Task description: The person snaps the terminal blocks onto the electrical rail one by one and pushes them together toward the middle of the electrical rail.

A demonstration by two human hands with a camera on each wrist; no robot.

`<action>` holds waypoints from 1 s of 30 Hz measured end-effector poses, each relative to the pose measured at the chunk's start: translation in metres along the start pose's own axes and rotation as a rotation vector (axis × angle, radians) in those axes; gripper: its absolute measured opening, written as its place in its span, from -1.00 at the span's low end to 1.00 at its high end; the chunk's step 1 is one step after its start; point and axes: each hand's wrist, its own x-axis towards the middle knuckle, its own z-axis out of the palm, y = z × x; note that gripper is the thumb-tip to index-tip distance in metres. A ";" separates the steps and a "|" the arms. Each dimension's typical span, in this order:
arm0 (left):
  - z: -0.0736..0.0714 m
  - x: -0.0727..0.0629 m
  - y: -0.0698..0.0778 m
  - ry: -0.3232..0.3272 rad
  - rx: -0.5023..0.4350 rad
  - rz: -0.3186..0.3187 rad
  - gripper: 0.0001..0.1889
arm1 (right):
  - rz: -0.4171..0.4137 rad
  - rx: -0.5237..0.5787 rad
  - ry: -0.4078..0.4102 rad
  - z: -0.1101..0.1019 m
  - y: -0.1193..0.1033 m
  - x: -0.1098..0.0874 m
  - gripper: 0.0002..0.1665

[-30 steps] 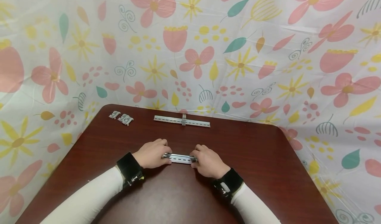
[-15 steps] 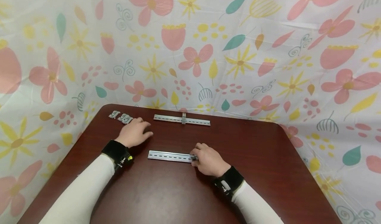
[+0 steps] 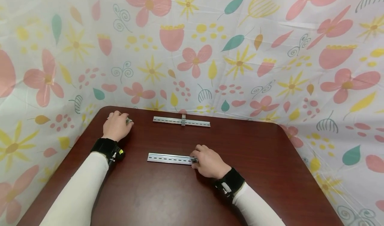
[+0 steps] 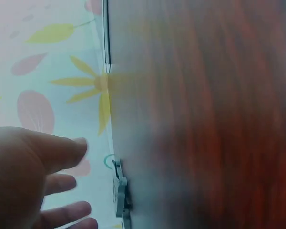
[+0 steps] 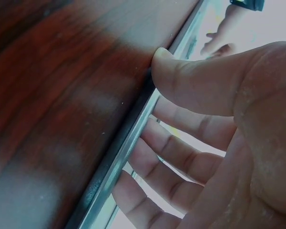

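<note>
Near DIN rail (image 3: 169, 158) on brown table (image 3: 249, 146), far DIN rail (image 3: 168, 120), two total, right hand (image 3: 210, 162) pinching near one's hidden end, clipped-on terminal blocks (image 3: 183, 120) uncountably small, left hand (image 3: 116, 126), fingers apart, mostly covering loose terminal blocks (image 4: 119, 193), count unclear

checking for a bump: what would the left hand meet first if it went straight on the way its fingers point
Probably the small grey notched clip on the dark red-brown woodgrain table: in the left wrist view, the left hand points toward it, though the exact gap is hard to judge.
</note>
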 end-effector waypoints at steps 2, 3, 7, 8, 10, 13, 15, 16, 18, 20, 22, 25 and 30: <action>-0.001 0.000 -0.003 -0.025 -0.004 -0.012 -0.49 | 0.002 -0.003 0.001 0.000 0.000 0.000 -0.73; -0.001 0.001 -0.005 -0.037 -0.005 -0.017 -0.48 | 0.002 -0.005 0.001 -0.001 0.000 0.000 -0.73; -0.001 0.003 -0.011 -0.078 -0.012 -0.030 -0.48 | 0.005 -0.006 -0.001 -0.001 0.000 0.001 -0.72; -0.001 0.004 -0.012 -0.085 -0.012 -0.031 -0.48 | 0.007 -0.005 -0.002 0.000 0.000 0.001 -0.72; 0.000 0.005 -0.014 -0.098 -0.014 -0.031 -0.48 | 0.011 -0.001 -0.006 0.000 -0.001 0.001 -0.71; 0.001 0.007 -0.015 -0.110 -0.006 -0.017 -0.49 | 0.018 0.002 -0.008 0.000 -0.001 0.001 -0.71; 0.003 0.008 -0.015 -0.117 -0.002 -0.003 -0.51 | 0.021 0.003 -0.009 0.000 -0.001 0.001 -0.72; 0.003 0.008 -0.015 -0.119 0.002 0.003 -0.52 | 0.021 0.002 -0.009 0.000 -0.001 0.001 -0.72; 0.003 0.008 -0.015 -0.121 0.006 0.012 -0.55 | 0.019 0.000 -0.008 0.000 -0.001 0.001 -0.72; 0.004 0.007 -0.016 -0.121 0.007 0.017 -0.58 | 0.017 -0.002 -0.006 -0.001 -0.001 0.001 -0.72; 0.004 0.007 -0.017 -0.122 0.005 0.022 -0.60 | 0.015 -0.004 -0.004 -0.001 -0.001 0.001 -0.72; 0.003 0.006 -0.018 -0.128 0.005 0.030 -0.62 | 0.013 -0.004 -0.006 -0.002 -0.002 0.001 -0.72; 0.004 0.008 -0.017 -0.142 0.006 0.035 -0.63 | 0.014 -0.002 -0.008 -0.002 -0.002 0.000 -0.71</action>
